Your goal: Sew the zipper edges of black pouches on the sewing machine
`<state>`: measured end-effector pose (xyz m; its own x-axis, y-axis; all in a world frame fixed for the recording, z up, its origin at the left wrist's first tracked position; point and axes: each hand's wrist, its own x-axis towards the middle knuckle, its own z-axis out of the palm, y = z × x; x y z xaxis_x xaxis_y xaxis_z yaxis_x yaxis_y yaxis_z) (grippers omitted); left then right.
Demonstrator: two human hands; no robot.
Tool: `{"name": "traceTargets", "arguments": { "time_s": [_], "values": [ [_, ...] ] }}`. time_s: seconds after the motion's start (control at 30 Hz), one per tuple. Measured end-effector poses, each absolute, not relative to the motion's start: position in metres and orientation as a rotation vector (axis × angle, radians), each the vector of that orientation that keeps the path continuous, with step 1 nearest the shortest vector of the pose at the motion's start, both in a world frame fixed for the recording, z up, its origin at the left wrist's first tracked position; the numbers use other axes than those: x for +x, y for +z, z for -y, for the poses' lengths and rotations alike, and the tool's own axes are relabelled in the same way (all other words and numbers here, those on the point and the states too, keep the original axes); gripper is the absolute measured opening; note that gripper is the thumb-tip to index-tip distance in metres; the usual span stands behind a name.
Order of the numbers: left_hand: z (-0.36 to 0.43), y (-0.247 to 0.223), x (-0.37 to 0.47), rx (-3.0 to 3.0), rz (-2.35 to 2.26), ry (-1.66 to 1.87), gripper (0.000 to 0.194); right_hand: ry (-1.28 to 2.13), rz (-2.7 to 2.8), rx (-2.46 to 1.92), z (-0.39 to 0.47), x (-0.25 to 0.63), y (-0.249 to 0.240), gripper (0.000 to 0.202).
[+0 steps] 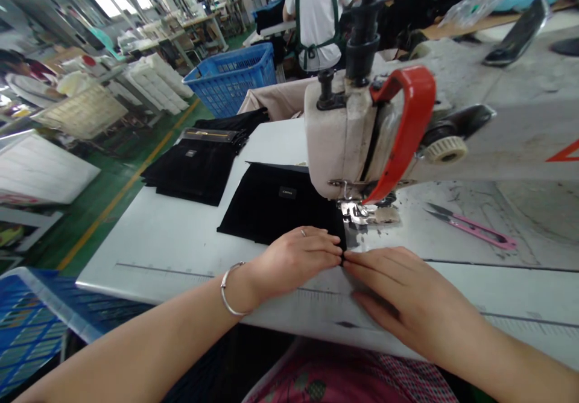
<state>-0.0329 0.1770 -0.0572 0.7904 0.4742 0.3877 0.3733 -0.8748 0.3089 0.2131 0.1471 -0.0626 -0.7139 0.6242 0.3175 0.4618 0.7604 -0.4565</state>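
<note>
A black fabric piece (266, 204) with a small dark label lies on the white sewing table, its right edge beside the presser foot (355, 213) of a sewing machine (335, 131). My left hand (294, 255) rests on the near right part of the fabric, fingers stretched out and close together, thumb hidden. At the near right corner of the cloth, the fingertips of my right hand (398, 294) touch its edge. The right fingers are extended, with the thumb apart below them on the tabletop. Both hands' fingertips nearly meet there.
Stacked black fabric pieces (185, 171) lie at the table's far left. Pink thread snips (474, 228) rest right of the presser foot. A red lever (409, 125) hangs over the machine head. Blue baskets (233, 77) stand beyond the table and at lower left. A person (319, 17) is ahead.
</note>
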Motion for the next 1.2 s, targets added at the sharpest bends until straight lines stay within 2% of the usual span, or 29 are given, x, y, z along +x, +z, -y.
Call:
{"name": "traceTargets", "arguments": {
  "time_s": [0.3,0.63,0.8,1.03,1.2],
  "values": [
    [-0.212,-0.064,-0.036,2.767,-0.722,0.621,0.019,0.371,2.545,-0.837,-0.175,0.208,-0.063,0.025],
    [-0.242,-0.071,-0.032,2.644,-0.985,0.743,0.018,0.189,2.534,-0.954,-0.189,0.204,-0.076,0.034],
    [-0.253,-0.07,-0.032,2.586,-1.124,0.707,0.016,0.152,2.528,-0.943,-0.191,0.201,-0.078,0.033],
    [-0.255,-0.071,-0.033,2.603,-1.09,0.692,0.017,0.182,2.508,-0.926,-0.19,0.202,-0.078,0.029],
    [-0.263,-0.056,-0.05,2.805,-0.887,0.466,0.035,0.148,2.339,-0.937,-0.194,0.212,-0.073,0.015]
  ]
}}
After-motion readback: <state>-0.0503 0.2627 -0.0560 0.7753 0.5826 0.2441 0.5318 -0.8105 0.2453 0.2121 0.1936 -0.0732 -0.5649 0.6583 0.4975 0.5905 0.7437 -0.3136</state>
